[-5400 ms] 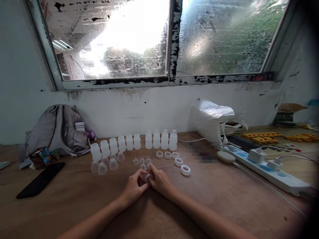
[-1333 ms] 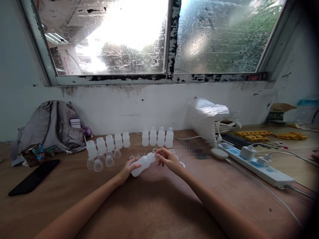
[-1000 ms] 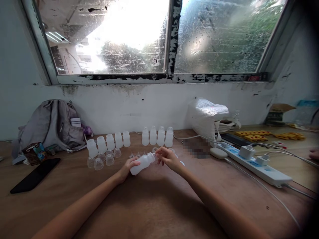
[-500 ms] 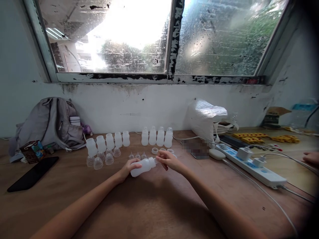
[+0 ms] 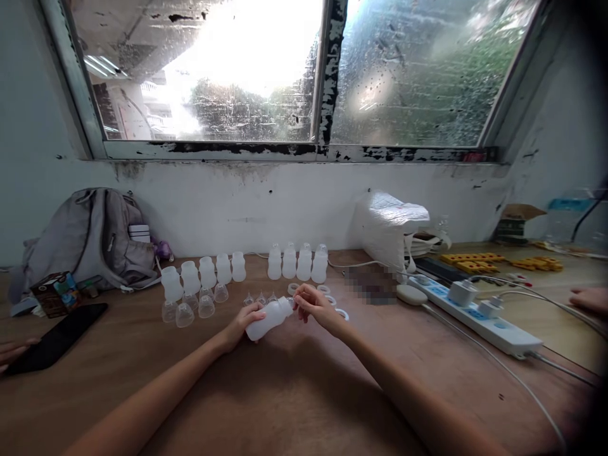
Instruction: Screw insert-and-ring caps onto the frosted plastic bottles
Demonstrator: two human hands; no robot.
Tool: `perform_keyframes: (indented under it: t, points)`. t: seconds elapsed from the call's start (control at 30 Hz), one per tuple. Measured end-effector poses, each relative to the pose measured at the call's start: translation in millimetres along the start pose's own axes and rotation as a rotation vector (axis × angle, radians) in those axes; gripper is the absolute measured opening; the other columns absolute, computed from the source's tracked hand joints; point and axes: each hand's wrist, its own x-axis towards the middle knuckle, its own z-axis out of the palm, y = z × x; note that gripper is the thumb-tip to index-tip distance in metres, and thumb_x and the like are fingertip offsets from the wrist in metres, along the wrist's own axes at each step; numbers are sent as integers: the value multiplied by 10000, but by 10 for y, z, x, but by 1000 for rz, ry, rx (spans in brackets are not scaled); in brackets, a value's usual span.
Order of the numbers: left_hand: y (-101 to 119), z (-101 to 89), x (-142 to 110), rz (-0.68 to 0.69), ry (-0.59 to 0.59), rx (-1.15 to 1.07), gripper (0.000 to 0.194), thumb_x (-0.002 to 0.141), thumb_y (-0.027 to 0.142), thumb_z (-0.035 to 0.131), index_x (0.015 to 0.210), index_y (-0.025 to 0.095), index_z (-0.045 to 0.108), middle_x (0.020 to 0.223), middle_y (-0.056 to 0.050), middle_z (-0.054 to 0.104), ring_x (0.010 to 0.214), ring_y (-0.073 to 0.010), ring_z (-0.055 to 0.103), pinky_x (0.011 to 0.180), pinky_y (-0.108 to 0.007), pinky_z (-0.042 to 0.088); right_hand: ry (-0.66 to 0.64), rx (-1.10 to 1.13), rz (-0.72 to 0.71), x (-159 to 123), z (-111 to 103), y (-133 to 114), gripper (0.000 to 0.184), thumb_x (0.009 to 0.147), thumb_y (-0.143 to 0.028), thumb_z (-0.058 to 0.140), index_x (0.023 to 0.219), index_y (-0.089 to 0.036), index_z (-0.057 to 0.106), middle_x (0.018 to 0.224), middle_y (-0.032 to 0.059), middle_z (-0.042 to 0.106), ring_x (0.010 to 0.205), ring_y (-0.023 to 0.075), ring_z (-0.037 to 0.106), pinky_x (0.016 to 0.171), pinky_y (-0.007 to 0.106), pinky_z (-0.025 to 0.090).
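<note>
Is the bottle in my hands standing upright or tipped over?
Tipped. The bottle lies slanted in the left hand, its neck pointing toward the right hand.

Hidden or unclear items:
- Bottle [image 5: 268,318]: base covered by left hand [image 5: 242,324]; neck and mouth covered by right hand [image 5: 316,305]. What the right fingertips pinch there is too small to tell.
- Pixelated patch [image 5: 373,283] on table [image 5: 294,392]: contents unreadable.
- Other person's fingers [image 5: 12,351] at left edge, another hand [image 5: 589,297] at right edge: both cut off.
- Small clear pieces [image 5: 261,297]: shape indistinct.
</note>
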Motion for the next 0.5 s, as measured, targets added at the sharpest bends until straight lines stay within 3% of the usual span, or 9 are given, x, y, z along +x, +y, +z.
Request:
perform_keyframes:
  t: [0.17,0.27,0.37,0.5]
  points:
    - [52,46,-20,11,12,11,344,697,440,552,840,128,526,625,5,504,493,-93,468,398,-181,368,122,8,-63,6,63,68,240,786,-420,490,715,-197,438,605,-35,509,430,85,457,399,217,371]
    - [73,116,-47,7,-6,-63,414,685,454,579,932,125,534,727,-22,542,575,-105,497,480,-198,383,160,165,-32,-18,113,11,192,778,-394,515,825,-211,478,720,-2,553,621,131,540,523,247,435]
    - [99,252,-111,-62,-117,-222,441,692,438,578,989,119,514,797,-54,557,591,-114,516,485,-204,359,-3,371,47,-75,180,-109,317,752,-339,543,1040,-229,471,982,49,573,900,183,541,733,305,434]
    - [163,517,-250,-242,-275,-499,389,708,380,519,975,96,508,740,-64,561,569,-118,524,488,-204,331,-151,526,155,-168,299,-252,438,728,-357,500,1137,-207,449,1144,85,531,1035,226,500,809,348,408]
